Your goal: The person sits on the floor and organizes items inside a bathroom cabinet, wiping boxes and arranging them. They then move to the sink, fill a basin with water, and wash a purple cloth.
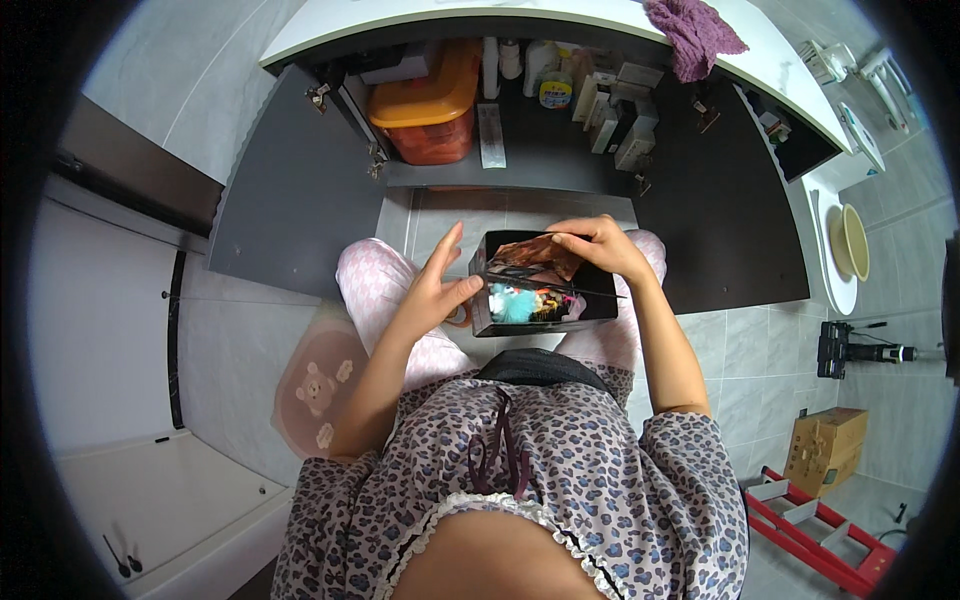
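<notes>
A black open-topped box (484, 318) sits between my knees. In it lie a fluffy turquoise pompom (511, 303), several small colourful pieces, thin dark sticks and a crinkled brown see-through packet (530, 259). My right hand (603, 248) is closed over the far right rim of the box, its thumb on the inside beside the packet. Whether it also pinches the packet, I cannot tell. Fingers stretched and apart, my left hand (437, 287) is at the box's left wall, the thumb by the rim; nothing is in it.
Ahead stands a dark cabinet (555, 178), both doors open. Its shelf carries an orange-lidded bin (427, 100), several bottles and small boxes (625, 125). A purple cloth (697, 38) hangs off the white top. A pink bear mat (318, 390) lies left; a cardboard box (825, 447) and red step ladder (815, 530) are right.
</notes>
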`<move>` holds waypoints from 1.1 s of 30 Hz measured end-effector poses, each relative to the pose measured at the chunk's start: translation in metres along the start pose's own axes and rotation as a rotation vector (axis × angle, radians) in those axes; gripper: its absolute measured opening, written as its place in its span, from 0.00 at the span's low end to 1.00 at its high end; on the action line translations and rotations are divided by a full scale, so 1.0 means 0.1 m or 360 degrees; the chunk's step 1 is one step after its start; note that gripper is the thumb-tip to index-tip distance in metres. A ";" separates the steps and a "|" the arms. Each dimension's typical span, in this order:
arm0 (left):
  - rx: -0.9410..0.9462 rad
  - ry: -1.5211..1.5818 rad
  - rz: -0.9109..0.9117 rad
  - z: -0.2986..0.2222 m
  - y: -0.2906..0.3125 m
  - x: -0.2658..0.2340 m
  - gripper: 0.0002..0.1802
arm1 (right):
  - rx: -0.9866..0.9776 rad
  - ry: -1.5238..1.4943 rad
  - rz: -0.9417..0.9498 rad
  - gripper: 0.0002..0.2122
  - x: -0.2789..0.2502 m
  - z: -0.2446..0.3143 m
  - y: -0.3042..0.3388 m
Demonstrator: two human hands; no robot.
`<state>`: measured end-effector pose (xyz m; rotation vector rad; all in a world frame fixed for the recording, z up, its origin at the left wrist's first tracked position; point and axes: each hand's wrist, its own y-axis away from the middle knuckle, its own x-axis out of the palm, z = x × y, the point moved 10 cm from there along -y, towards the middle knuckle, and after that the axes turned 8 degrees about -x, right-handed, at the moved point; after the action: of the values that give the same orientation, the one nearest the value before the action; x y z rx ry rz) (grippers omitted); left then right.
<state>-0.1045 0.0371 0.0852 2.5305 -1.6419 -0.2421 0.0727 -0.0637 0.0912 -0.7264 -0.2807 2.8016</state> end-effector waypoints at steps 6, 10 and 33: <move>-0.0610 0.0426 0.0182 0.55 0.00 0.16 0.41 | -0.0047 -0.0005 0.0073 0.10 0.08 0.09 -0.09; -0.0758 0.0585 0.0273 0.64 0.08 0.25 0.41 | 0.0080 -0.0165 0.0225 0.10 0.17 0.05 -0.10; -0.0461 0.1296 -0.0069 0.50 -0.31 -0.20 0.35 | 0.0042 -0.0913 -0.0992 0.20 -0.63 -0.47 -0.11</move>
<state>-0.0945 0.0672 0.0315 2.0222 -1.1235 0.4585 0.1519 -0.0644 0.0821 0.1810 -0.4685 2.3252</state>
